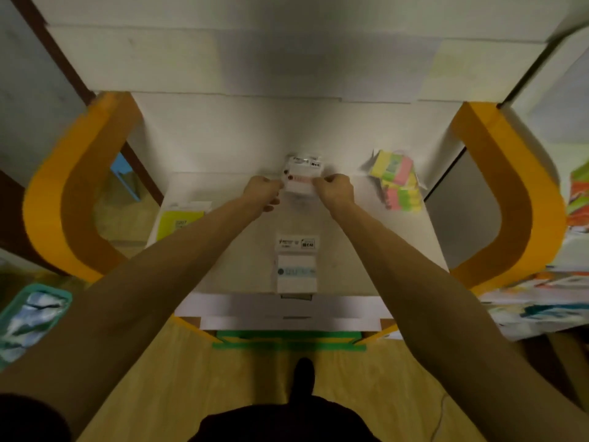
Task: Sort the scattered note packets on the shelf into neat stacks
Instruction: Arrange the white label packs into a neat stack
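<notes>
At the back of the white shelf [223, 148], the left hand [263, 193] and right hand [338, 191] pinch a white packet [301, 177] by its sides — a weak hold could let it slip askew, spoiling the stack; a blue-banded packet [296, 266] lies nearer, well apart.
</notes>
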